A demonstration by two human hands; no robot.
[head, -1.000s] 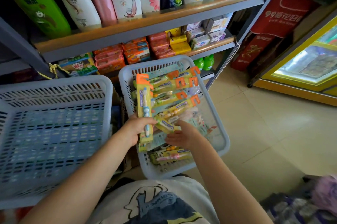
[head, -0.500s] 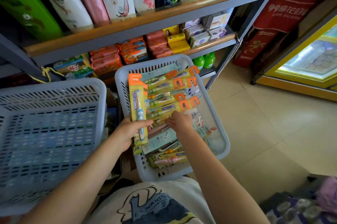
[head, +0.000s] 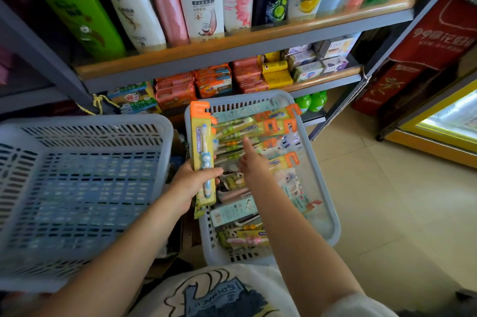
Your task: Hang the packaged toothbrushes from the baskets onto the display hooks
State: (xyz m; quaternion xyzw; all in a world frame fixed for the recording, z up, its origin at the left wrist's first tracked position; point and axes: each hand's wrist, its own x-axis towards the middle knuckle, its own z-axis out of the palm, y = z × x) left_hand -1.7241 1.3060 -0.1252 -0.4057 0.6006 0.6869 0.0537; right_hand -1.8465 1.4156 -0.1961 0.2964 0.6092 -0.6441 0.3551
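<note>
Over the right-hand basket [head: 320, 187], the left hand [head: 191, 182] grips one upright toothbrush pack [head: 204, 154] — beside it the right hand [head: 251, 161], fingers extended, reaches the pile of toothbrush packs [head: 247, 133] lying crosswise.

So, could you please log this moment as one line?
left hand grips toothbrush pack | right hand reaches over packs in right basket | left basket beside

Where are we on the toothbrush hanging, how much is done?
Early. Nothing shows as hung; no display hooks are in view. In hand: the left hand grips one yellow toothbrush pack, held upright over the right basket. The right hand reaches into that basket, one finger extended, holding nothing. Left: the many packs piled in that basket. The left basket looks empty.
</note>
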